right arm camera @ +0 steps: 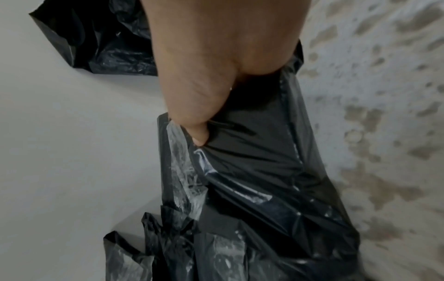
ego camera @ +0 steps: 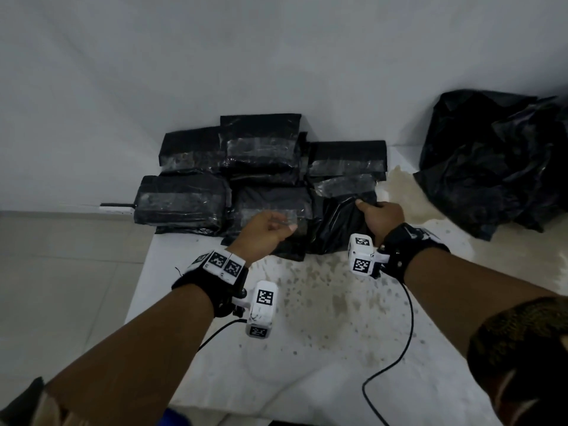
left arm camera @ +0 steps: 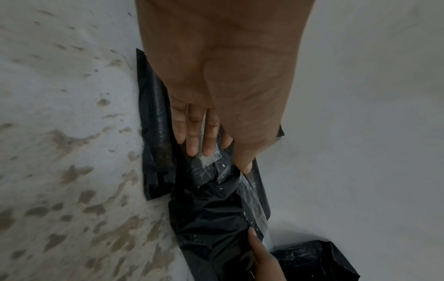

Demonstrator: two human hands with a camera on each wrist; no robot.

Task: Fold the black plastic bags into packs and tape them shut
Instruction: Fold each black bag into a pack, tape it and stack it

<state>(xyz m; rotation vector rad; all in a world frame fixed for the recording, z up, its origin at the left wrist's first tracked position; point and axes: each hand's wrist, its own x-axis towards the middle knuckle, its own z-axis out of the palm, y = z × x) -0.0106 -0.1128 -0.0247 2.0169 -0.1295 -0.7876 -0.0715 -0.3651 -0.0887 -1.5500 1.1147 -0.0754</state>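
I see bare bench (ego camera: 338, 318) low in the frame, so hands can move there. Taped packs (ego camera: 261, 149) fill the middle up to the wall (ego camera: 215, 56). A heap of loose bags (ego camera: 498, 161) blocks the upper right.

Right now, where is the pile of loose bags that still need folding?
In the head view the loose bags sit crumpled at the table's far right corner against the wall, right of the taped packs and beyond the right hand.

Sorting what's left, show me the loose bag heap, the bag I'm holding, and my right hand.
loose bag heap (ego camera: 491, 161), head view, crumpled middle.
held bag (right arm camera: 264, 171), right wrist view, wrinkled front.
right hand (ego camera: 382, 218), head view, back of hand.
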